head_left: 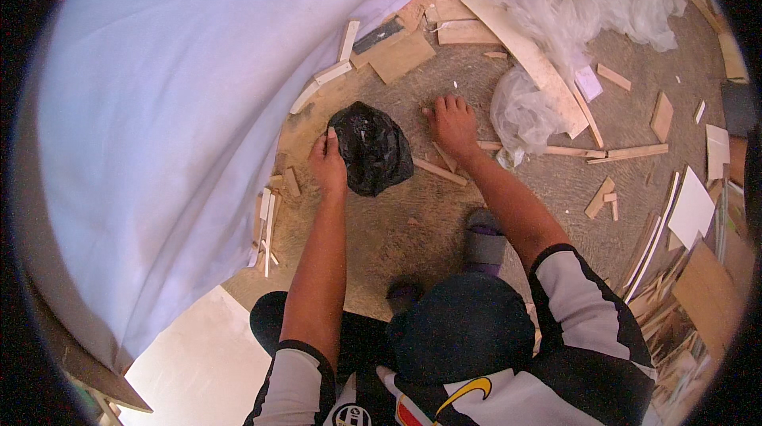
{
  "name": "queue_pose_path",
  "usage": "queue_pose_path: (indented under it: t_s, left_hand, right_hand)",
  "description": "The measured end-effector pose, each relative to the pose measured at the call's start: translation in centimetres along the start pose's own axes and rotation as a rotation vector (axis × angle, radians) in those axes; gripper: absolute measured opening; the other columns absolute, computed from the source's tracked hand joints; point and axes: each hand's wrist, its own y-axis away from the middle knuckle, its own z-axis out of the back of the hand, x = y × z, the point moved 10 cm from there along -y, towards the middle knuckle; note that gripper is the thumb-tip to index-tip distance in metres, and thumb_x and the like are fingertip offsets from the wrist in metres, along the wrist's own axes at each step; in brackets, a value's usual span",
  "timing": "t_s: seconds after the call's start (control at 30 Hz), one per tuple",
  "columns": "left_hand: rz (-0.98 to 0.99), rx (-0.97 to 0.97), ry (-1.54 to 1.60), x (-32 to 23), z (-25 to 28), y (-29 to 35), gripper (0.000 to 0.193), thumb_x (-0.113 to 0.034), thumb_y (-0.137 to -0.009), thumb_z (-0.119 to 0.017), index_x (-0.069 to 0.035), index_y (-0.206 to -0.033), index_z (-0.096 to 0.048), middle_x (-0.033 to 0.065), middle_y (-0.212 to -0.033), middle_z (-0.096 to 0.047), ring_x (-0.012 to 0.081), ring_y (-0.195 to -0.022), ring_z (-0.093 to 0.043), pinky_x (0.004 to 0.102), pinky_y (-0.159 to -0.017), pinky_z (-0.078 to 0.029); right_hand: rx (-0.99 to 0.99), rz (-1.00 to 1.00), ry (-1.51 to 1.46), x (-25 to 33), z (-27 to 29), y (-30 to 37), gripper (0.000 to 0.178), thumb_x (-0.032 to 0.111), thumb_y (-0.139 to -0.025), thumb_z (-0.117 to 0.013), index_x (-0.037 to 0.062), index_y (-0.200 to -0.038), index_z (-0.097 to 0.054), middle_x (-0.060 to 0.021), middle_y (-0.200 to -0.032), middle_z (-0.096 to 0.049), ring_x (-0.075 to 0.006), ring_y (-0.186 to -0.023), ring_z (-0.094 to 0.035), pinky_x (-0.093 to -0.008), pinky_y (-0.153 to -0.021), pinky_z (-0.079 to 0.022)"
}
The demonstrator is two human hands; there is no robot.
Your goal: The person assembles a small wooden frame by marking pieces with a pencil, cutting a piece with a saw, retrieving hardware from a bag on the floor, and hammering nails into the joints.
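My left hand (329, 163) grips the left edge of a crumpled black plastic bag (370, 150), its thumb on top and its other fingers mostly hidden. The bag hangs over the brown floor, bunched into a rounded shape; its contents cannot be seen. To the right of the bag, my right hand (454, 126) is low over the floor, fingers bent downward and thumb apart. Nothing shows in it. Close by lie a thin wood strip (441, 172) and a clump of clear plastic film (524, 113).
A pale sheet (182, 93) drapes down the left side. Wood offcuts (405, 57) lie along its edge. A long board (528, 61) rests among clear plastic wrap (548, 5) at the upper right. Stacked wood scraps (675, 331) and a white panel (692, 208) stand at right.
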Motion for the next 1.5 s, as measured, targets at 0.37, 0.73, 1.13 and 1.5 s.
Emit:
queue_pose_path:
  t_s: [0.37,0.73,1.13,1.5]
  left_hand:
    - [0.023,-0.018,-0.045,0.0,0.4,-0.3,0.040,-0.035,-0.104,-0.066,0.001,-0.088,-0.064,-0.0006,-0.074,-0.052,0.0131,-0.069,-0.043,0.0335,-0.064,-0.037]
    - [0.010,-0.008,0.034,-0.1,0.3,-0.2,0.038,-0.031,-0.105,-0.065,0.004,-0.092,-0.067,-0.0009,-0.075,-0.055,0.0116,-0.072,-0.046,0.0314,-0.067,-0.042]
    - [-0.036,0.003,-0.048,-1.6,0.5,-0.5,0.036,-0.027,-0.105,-0.064,0.007,-0.109,-0.073,0.0102,-0.096,-0.073,0.0169,-0.089,-0.064,0.0330,-0.083,-0.050]
    - [-0.031,-0.024,0.056,-0.5,1.7,-0.2,0.033,-0.024,-0.105,-0.065,0.005,-0.119,-0.073,0.0093,-0.105,-0.075,0.0157,-0.095,-0.066,0.0314,-0.088,-0.051]
  right_hand:
    - [-0.001,0.005,0.220,3.6,-2.5,-2.2,0.026,0.032,-0.096,-0.062,0.0102,-0.110,-0.062,-0.0131,-0.096,-0.067,-0.0332,-0.085,-0.070,-0.0478,-0.065,-0.056]
    - [0.004,0.109,0.208,3.6,-2.0,-2.8,0.012,0.019,-0.096,-0.055,0.0084,-0.100,-0.058,-0.0131,-0.084,-0.067,-0.0331,-0.071,-0.073,-0.0428,-0.057,-0.058]
    - [0.159,0.369,-0.141,18.3,0.6,-1.1,0.022,0.017,-0.092,-0.062,0.0032,-0.109,-0.062,-0.0158,-0.100,-0.066,-0.0336,-0.088,-0.072,-0.0464,-0.068,-0.060]
    - [-0.040,0.015,-0.152,3.5,0.5,-2.1,0.030,0.020,-0.093,-0.067,0.0075,-0.120,-0.066,-0.0118,-0.115,-0.063,-0.0376,-0.110,-0.062,-0.0487,-0.089,-0.056]
